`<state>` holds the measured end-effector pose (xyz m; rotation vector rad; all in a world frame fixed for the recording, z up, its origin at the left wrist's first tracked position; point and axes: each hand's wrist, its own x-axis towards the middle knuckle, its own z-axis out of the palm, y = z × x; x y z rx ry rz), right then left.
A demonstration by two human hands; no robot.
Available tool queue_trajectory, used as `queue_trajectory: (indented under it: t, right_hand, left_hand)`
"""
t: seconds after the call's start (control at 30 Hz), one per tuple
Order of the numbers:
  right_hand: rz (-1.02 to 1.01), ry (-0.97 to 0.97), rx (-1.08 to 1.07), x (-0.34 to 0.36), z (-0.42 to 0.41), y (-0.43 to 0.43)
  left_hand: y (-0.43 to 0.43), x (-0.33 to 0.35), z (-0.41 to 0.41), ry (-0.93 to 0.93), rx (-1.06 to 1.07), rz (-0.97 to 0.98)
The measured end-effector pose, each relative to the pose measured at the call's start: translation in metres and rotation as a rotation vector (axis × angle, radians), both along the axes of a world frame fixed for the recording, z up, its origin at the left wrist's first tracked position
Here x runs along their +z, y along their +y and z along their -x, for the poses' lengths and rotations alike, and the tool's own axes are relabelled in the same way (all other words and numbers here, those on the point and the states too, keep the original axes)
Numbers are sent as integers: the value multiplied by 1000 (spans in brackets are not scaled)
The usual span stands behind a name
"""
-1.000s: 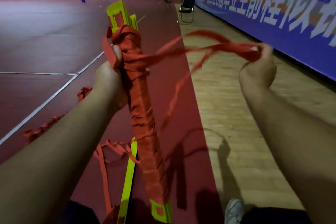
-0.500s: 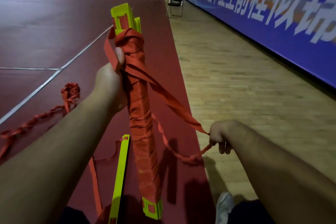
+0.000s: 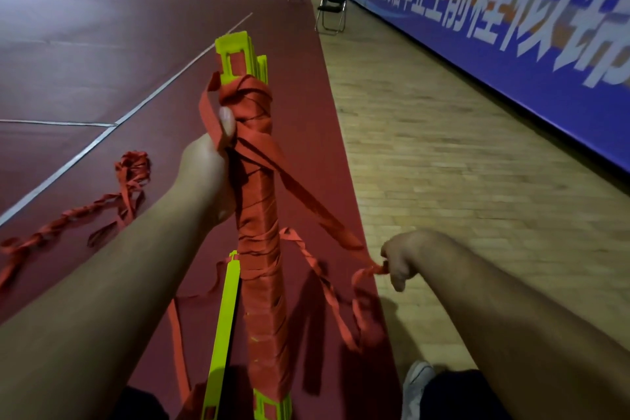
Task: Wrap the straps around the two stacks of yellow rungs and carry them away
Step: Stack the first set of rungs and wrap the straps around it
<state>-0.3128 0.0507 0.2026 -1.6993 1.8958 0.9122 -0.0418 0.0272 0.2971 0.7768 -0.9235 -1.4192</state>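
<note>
A stack of yellow rungs (image 3: 238, 54) stands nearly upright in front of me, most of its length wound in red strap (image 3: 260, 215). My left hand (image 3: 211, 174) grips the bundle near its top, thumb pressing a strap loop against it. A taut length of strap (image 3: 317, 211) runs down and to the right from there. My right hand (image 3: 400, 257) pinches that strap low, near the floor. A second yellow rung (image 3: 223, 334) lies flat on the floor just left of the bundle. More red strap (image 3: 112, 201) trails across the floor at left.
Dark red court flooring (image 3: 102, 61) with white lines lies to the left, wooden boards (image 3: 443, 164) to the right. A long blue banner (image 3: 511, 27) lines the right side. A folding chair (image 3: 332, 5) stands far ahead. My white shoe (image 3: 414, 385) shows at the bottom.
My right hand swung from high at the right down to near the floor, pulling the strap taut; over the last half second it stayed low. My left hand kept its grip.
</note>
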Motion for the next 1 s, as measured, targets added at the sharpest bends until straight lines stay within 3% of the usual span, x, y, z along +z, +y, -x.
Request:
queue_trajectory:
  t: [0.03,0.07,0.13,0.17,0.2,0.23,0.33,0.5,0.6,0.73,0.87,1.0]
  right_hand:
    - [139,-109,27,-3,-7,-3]
    - [335,-373,-52,1,-17,-3]
    - [682,-1086,-262,11,-42,-5]
    - [726,-1357,-335,21,-56,-3]
    - [706,-1507,-353,28,-69,-3]
    - [702,-1543,-308,37,-84,0]
    - [766,-1374,-168,48,-112,2]
    - [792,-1235,-161,44,-110,-7]
    - [782,-1259,-77,37,-108,-8]
    - [734,-1360,-126,24,-111,-12]
    - [758,-1294,-93,18,-111,-16]
    - [560,-1585,-279,20,-115,-17]
  left_hand:
    - [1,-3,1,-12,-2,-14]
    - [3,-5,3,-34,-1,-32]
    - [4,-8,6,-82,-7,-48]
    - [3,-10,7,-121,-12,-50]
    - [1,-12,8,-169,3,-45]
    - [1,-12,9,-222,22,-33]
    - [2,-11,9,-329,58,13]
    - [3,-11,4,-330,50,14]
    - [1,-13,-1,-345,47,-4]
    - [-1,-19,-3,-351,56,-5]
    - [-6,-25,-5,-307,50,-33]
    - [-11,-33,-9,-348,45,13]
